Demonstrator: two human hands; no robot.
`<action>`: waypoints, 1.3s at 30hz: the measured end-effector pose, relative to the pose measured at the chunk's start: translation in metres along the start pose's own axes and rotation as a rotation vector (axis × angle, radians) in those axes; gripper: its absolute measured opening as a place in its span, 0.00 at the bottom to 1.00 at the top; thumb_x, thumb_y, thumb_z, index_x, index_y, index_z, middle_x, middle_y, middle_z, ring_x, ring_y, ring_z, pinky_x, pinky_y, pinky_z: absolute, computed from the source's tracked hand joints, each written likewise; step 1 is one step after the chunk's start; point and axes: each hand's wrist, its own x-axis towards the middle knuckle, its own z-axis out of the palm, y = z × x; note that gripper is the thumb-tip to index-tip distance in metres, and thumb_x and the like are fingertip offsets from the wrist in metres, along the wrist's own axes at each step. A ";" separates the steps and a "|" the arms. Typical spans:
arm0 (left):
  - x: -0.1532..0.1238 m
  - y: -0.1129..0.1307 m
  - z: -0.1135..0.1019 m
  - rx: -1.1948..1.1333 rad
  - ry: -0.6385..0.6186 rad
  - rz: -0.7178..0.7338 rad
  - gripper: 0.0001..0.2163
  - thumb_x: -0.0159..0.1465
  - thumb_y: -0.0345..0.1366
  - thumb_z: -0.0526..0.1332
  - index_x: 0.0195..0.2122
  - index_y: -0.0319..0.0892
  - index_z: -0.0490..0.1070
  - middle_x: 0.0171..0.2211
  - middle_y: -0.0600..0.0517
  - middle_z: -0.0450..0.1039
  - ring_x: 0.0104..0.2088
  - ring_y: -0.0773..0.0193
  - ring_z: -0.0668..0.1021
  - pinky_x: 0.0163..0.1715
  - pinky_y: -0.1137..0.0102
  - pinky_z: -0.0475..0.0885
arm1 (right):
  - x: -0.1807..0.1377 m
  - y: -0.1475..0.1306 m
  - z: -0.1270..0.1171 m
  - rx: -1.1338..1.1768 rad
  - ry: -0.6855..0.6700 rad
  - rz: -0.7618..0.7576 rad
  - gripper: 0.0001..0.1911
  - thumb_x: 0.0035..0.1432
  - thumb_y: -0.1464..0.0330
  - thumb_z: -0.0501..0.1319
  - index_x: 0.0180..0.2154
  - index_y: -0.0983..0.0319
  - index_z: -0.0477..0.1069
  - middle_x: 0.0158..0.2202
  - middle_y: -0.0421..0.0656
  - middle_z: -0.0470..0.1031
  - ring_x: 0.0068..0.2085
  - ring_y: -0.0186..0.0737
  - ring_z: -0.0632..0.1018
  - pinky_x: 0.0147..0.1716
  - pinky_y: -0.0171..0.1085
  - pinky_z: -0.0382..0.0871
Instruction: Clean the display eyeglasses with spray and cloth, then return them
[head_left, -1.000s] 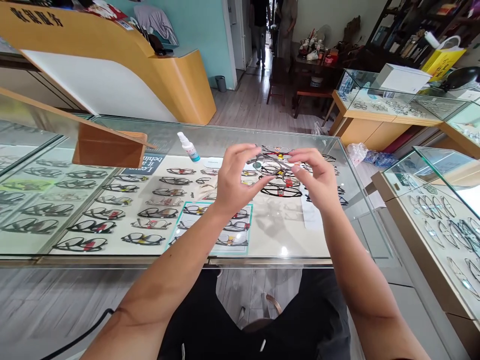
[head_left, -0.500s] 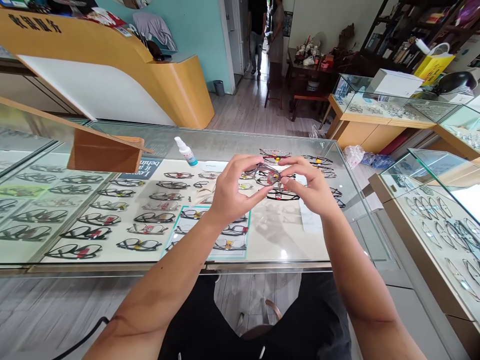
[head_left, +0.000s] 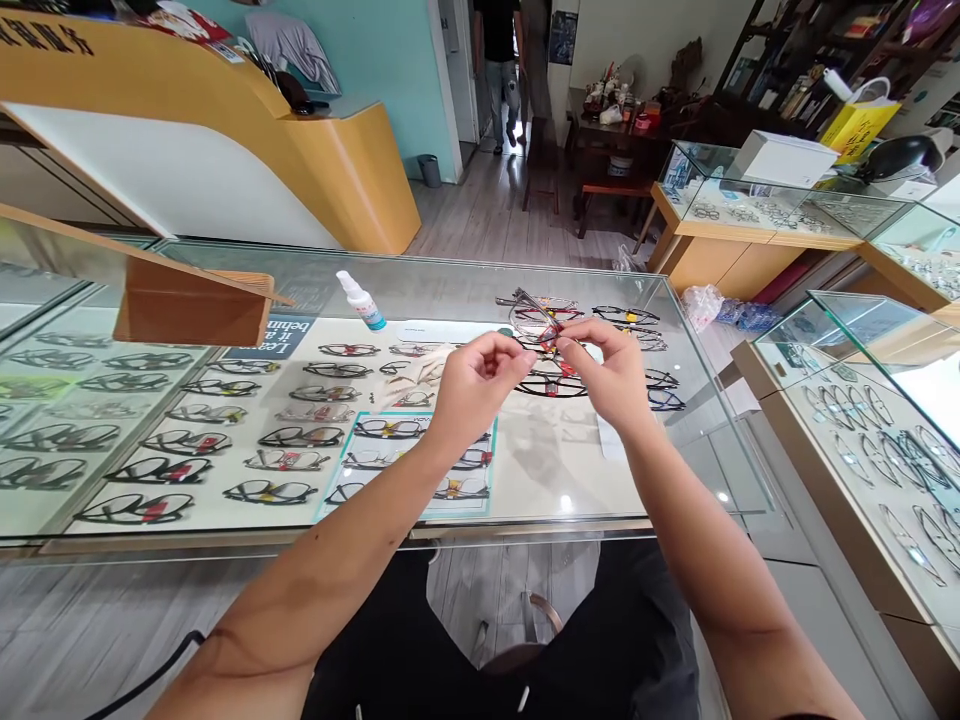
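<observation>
Above the glass display counter point(head_left: 697, 440) I hold up a pair of thin-framed glasses point(head_left: 534, 316). My right hand point(head_left: 611, 372) pinches the frame from below at its right side. My left hand point(head_left: 476, 385) is closed in a pinch right beside the frame's lower left edge; whether its fingertips touch the frame is hard to make out. A pale cloth point(head_left: 420, 368) lies on the glass just left of my left hand. A small white spray bottle point(head_left: 360, 300) with a teal label stands further left on the counter.
Rows of glasses point(head_left: 225, 440) lie under the glass. A wooden stand point(head_left: 187, 312) sits at the counter's left. More glass cases point(head_left: 862, 400) are at the right, an orange reception desk point(head_left: 337, 170) behind, and a person's legs point(head_left: 495, 80) in the far doorway.
The glasses have risen slightly and moved away from me. My left hand's fingers have curled from a spread hold into a tight pinch. The view has tilted a little.
</observation>
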 end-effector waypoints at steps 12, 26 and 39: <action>0.006 -0.008 0.004 -0.132 0.097 -0.161 0.15 0.56 0.49 0.79 0.35 0.44 0.85 0.23 0.55 0.69 0.24 0.69 0.65 0.22 0.71 0.60 | -0.021 0.002 0.029 -0.445 -0.034 -0.247 0.09 0.69 0.64 0.64 0.49 0.54 0.78 0.57 0.48 0.83 0.58 0.53 0.82 0.59 0.53 0.72; 0.068 0.052 -0.027 0.570 0.031 0.241 0.06 0.65 0.42 0.71 0.37 0.47 0.80 0.23 0.58 0.57 0.25 0.70 0.60 0.30 0.66 0.56 | -0.010 -0.006 0.016 0.382 -1.144 0.320 0.17 0.63 0.64 0.65 0.25 0.59 0.62 0.22 0.32 0.58 0.26 0.32 0.62 0.29 0.34 0.55; 0.123 0.040 0.153 1.167 -0.770 0.305 0.10 0.61 0.40 0.68 0.42 0.47 0.86 0.36 0.49 0.82 0.47 0.49 0.82 0.48 0.62 0.70 | -0.003 -0.008 -0.001 0.853 -1.529 0.160 0.12 0.44 0.81 0.52 0.19 0.61 0.67 0.16 0.36 0.62 0.22 0.33 0.60 0.26 0.36 0.53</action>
